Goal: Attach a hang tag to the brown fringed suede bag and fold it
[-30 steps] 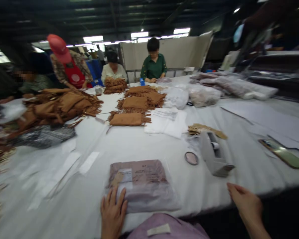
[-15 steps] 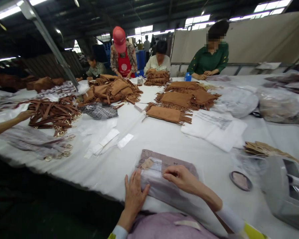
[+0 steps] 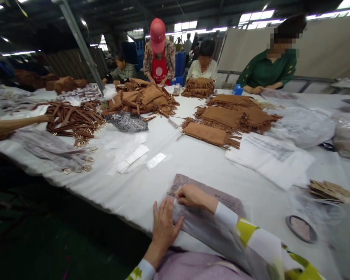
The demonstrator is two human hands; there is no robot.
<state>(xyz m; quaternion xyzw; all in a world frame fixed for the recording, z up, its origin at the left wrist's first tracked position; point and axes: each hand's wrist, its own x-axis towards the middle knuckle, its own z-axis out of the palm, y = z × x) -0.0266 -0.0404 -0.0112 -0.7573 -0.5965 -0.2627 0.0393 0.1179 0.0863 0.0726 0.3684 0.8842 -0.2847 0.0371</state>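
A greyish-mauve pouch in a clear plastic bag [image 3: 210, 221] lies flat on the table in front of me. My left hand [image 3: 165, 223] rests on the bag's left edge, fingers spread and holding nothing. Close beside it, my right hand [image 3: 194, 197] is curled over the upper left part of the bag. Its fingers are pressed together, and anything between them is hidden. Small dark print shows on the bag's upper side, to the right of this hand.
Fringed brown bags [image 3: 205, 134] lie in rows and a heap beyond. Brown straps [image 3: 72, 118] and white slips [image 3: 137, 153] are to the left, where another person's arm reaches in. A round dish [image 3: 301, 229] sits at right. Several people work across the table.
My right hand has moved left across the bag and now covers where a white label and a tan patch showed. My left hand stays on the bag's edge. The view has turned slightly left.
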